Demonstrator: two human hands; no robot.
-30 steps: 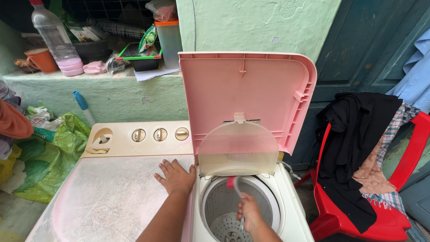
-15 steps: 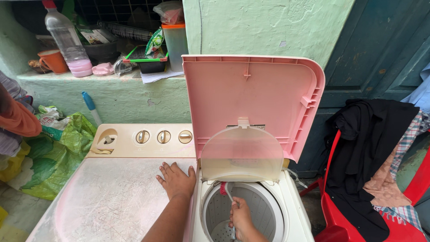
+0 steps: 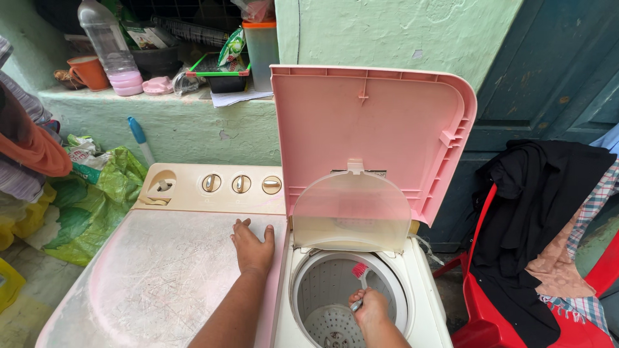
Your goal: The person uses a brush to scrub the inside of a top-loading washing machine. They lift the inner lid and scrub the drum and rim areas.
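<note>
The right hand (image 3: 371,308) has its fingers clamped on a small pink-bristled brush (image 3: 358,274) inside the spin drum (image 3: 322,303). The brush looks light and stiff, best gripped low on its slim, likely wet handle. The left hand (image 3: 253,245), fingers slightly apart, rests flat on the closed wash-tub lid (image 3: 148,277). Behind stands the raised pink lid (image 3: 374,129).

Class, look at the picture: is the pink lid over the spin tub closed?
No, the pink lid stands upright, leaving the spin tub open.
</note>
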